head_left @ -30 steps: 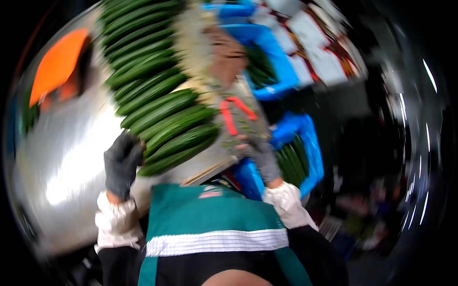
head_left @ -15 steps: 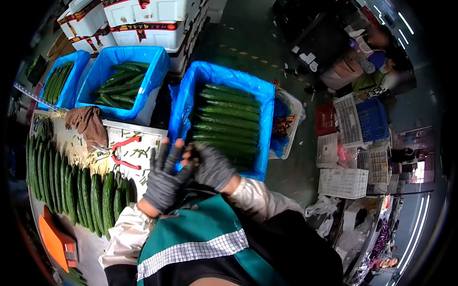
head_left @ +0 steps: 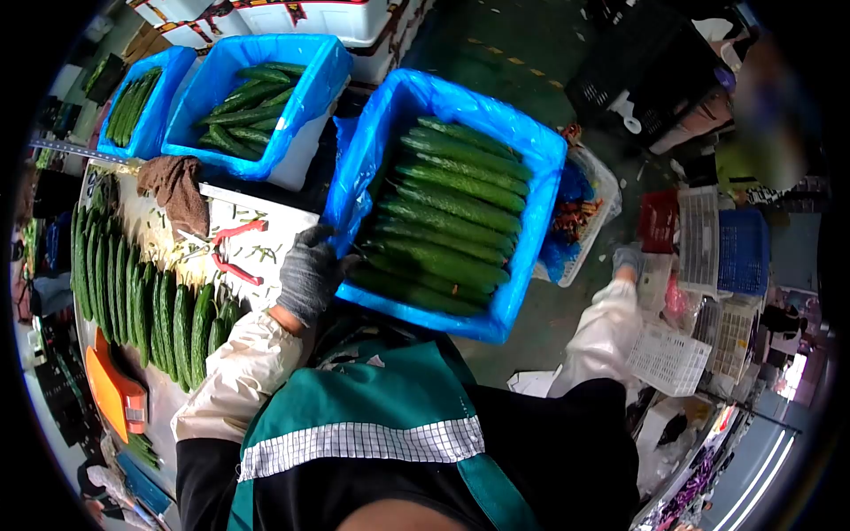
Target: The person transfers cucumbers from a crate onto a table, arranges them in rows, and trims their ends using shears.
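My left hand (head_left: 307, 276), in a grey knit glove, is at the near left corner of a blue-lined box (head_left: 537, 257). Its fingers are curled by the rim; whatever they hold, if anything, is hidden. Cucumbers (head_left: 452, 208) lie side by side in that box. Far out to the right, my right hand (head_left: 628, 259) is stretched beside the stacked plastic crates, small and blurred, so its fingers cannot be made out. Red-handled pliers (head_left: 237, 250) rest on the table left of my left hand, among cut stem bits. A row of cucumbers (head_left: 159, 310) lines the table.
Two more blue-lined boxes of cucumbers (head_left: 251, 111) stand at the back left. A brown cloth (head_left: 175, 188) and an orange tool or tray (head_left: 111, 389) lie on the table. Red, blue and white crates (head_left: 698, 234) are stacked at right. Another person (head_left: 753, 150) is at the upper right.
My hands, close together before, are now apart. The right has swung far right towards the crates; the left stays by the box corner with its fingers now curled. The view has turned rightward.
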The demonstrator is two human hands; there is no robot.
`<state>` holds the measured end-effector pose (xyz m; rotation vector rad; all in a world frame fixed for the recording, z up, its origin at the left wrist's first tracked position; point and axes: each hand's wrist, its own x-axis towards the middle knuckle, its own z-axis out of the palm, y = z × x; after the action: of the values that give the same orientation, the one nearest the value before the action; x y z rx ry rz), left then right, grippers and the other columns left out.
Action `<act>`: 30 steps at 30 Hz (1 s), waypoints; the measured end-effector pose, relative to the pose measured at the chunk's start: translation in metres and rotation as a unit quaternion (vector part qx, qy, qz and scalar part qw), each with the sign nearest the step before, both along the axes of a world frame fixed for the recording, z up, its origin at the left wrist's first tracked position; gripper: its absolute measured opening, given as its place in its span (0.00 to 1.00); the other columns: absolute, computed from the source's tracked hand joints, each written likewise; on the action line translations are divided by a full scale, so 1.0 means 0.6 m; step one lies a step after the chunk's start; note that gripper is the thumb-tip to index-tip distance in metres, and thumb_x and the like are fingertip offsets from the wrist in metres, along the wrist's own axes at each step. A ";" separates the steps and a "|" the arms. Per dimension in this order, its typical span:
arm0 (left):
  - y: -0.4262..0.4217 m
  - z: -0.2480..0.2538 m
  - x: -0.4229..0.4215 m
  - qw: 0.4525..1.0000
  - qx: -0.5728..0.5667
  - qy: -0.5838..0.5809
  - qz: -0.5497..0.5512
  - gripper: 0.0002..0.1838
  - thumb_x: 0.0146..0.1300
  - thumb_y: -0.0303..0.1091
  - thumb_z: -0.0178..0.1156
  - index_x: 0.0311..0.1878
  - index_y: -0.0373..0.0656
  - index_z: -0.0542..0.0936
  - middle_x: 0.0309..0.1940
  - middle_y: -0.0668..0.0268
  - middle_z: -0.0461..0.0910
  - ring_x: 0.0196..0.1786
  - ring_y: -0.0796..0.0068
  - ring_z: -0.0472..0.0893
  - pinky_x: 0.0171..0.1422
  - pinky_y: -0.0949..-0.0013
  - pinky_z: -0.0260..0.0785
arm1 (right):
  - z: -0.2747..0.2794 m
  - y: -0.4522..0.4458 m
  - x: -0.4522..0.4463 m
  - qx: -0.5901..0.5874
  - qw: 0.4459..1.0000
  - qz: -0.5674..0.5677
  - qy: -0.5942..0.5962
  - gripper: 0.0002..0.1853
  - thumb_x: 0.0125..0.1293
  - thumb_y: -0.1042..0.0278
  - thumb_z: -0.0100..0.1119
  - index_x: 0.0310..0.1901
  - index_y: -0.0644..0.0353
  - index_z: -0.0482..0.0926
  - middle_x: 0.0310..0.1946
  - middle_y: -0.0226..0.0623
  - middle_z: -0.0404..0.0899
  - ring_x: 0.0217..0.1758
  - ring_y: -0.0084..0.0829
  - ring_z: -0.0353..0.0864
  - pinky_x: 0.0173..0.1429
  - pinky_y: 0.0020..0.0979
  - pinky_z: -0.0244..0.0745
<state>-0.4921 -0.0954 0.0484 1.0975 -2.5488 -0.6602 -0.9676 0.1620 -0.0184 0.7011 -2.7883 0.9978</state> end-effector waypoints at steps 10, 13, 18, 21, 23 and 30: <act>0.029 -0.043 0.025 0.921 0.360 0.057 0.139 0.07 0.53 0.28 0.57 0.35 0.38 0.72 0.25 0.62 0.73 0.28 0.72 0.74 0.34 0.70 0.67 | 0.064 -0.335 0.422 0.305 0.783 0.542 -0.024 0.51 0.34 0.37 0.66 0.62 0.43 0.55 0.66 0.46 0.40 0.68 0.50 0.42 0.66 0.49 0.43; 0.040 -0.066 0.035 0.905 0.409 0.063 0.101 0.10 0.55 0.29 0.57 0.40 0.37 0.73 0.29 0.65 0.74 0.30 0.78 0.74 0.34 0.75 0.69 | 0.040 -0.398 0.465 0.413 0.717 0.561 -0.041 0.49 0.37 0.35 0.63 0.62 0.45 0.55 0.66 0.46 0.40 0.68 0.51 0.41 0.65 0.54 0.41; 0.061 -0.056 0.029 0.860 0.498 0.089 0.068 0.13 0.55 0.29 0.57 0.44 0.36 0.74 0.32 0.63 0.76 0.32 0.77 0.74 0.37 0.74 0.68 | 0.035 -0.441 0.496 0.524 0.657 0.542 -0.032 0.45 0.43 0.37 0.59 0.62 0.48 0.56 0.66 0.47 0.40 0.68 0.50 0.41 0.62 0.61 0.41; 0.065 -0.052 0.031 0.855 0.510 0.069 0.065 0.13 0.56 0.30 0.56 0.44 0.35 0.74 0.33 0.62 0.76 0.34 0.76 0.74 0.39 0.73 0.67 | 0.037 -0.445 0.495 0.531 0.661 0.530 -0.025 0.43 0.44 0.39 0.59 0.62 0.48 0.58 0.66 0.48 0.43 0.68 0.50 0.43 0.62 0.60 0.42; 0.067 -0.042 0.035 0.880 0.462 0.096 0.058 0.13 0.57 0.32 0.56 0.43 0.35 0.74 0.32 0.61 0.76 0.35 0.74 0.74 0.39 0.72 0.67 | 0.034 -0.443 0.490 0.510 0.672 0.537 -0.015 0.43 0.44 0.40 0.60 0.62 0.48 0.58 0.65 0.48 0.45 0.67 0.50 0.45 0.63 0.57 0.43; 0.036 -0.102 0.035 0.961 0.081 0.156 -0.215 0.14 0.58 0.33 0.54 0.45 0.36 0.73 0.36 0.62 0.75 0.41 0.69 0.76 0.42 0.70 0.70 | 0.000 -0.469 0.468 0.462 0.748 0.471 -0.069 0.42 0.43 0.43 0.61 0.59 0.55 0.60 0.60 0.47 0.56 0.65 0.44 0.54 0.62 0.50 0.52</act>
<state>-0.4710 -0.0741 -0.0125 0.4239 -2.4930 -1.0697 -0.6868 -0.1195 -0.0185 2.3441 -2.8422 -0.5401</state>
